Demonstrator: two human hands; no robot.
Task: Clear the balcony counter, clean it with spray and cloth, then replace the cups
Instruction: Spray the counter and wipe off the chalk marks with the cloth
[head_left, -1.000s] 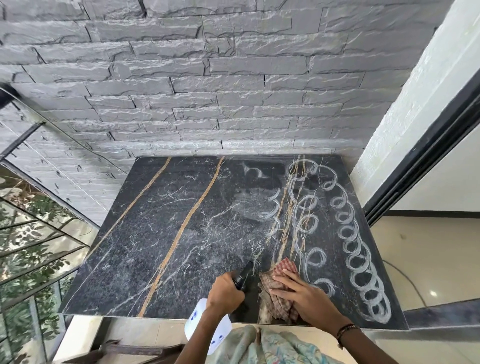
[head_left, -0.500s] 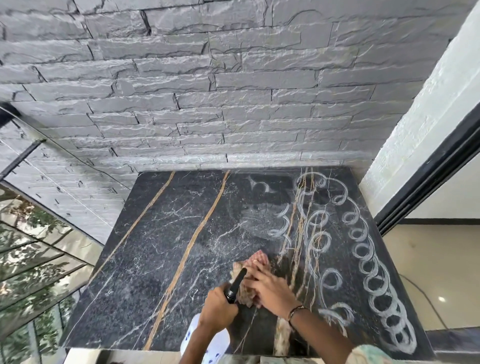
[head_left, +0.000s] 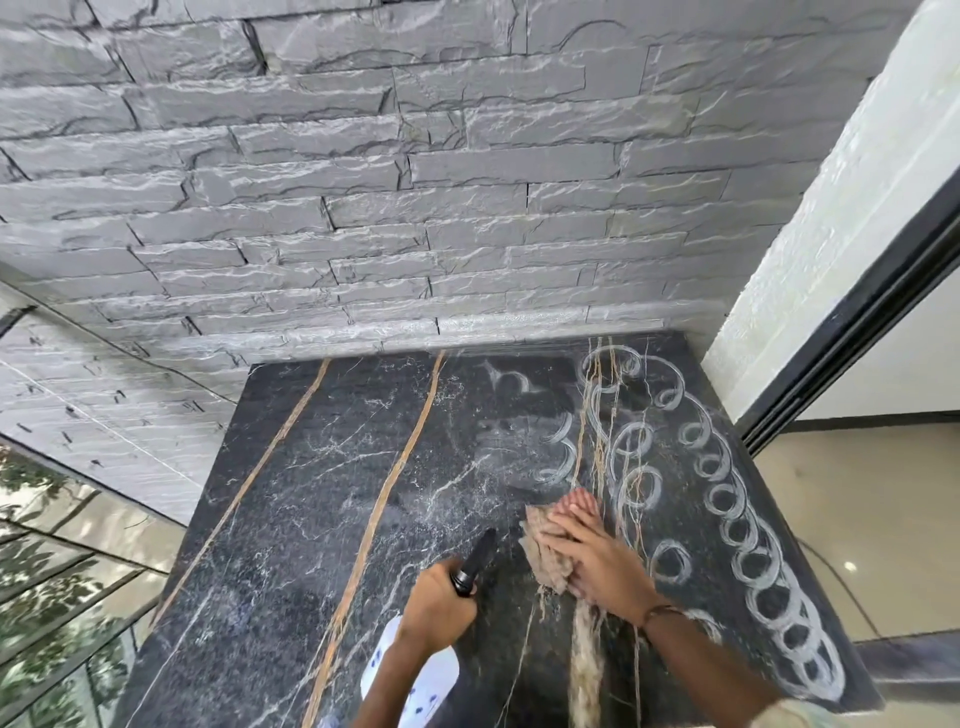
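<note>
1. Head view: a dark marble desk (head_left: 322, 519) with orange veins is seen against a grey stone wall (head_left: 415, 182)
2. A crumpled cloth (head_left: 545, 558) is pressed onto the desk by the right hand (head_left: 597, 561), fingers stretched flat over it and pointing toward 11 o'clock; the cloth lies near the desk's middle, toward the near edge
3. A spray bottle (head_left: 415, 670) is gripped by the left hand (head_left: 436, 608), fingers curled round its neck, its black nozzle (head_left: 475, 564) aimed toward 1 o'clock, just beside the cloth
4. Looping pale wipe marks (head_left: 748, 525) are left along the desk from 1 o'clock to 4 o'clock
5. A dark band (head_left: 655, 613) is worn on the right wrist
</note>
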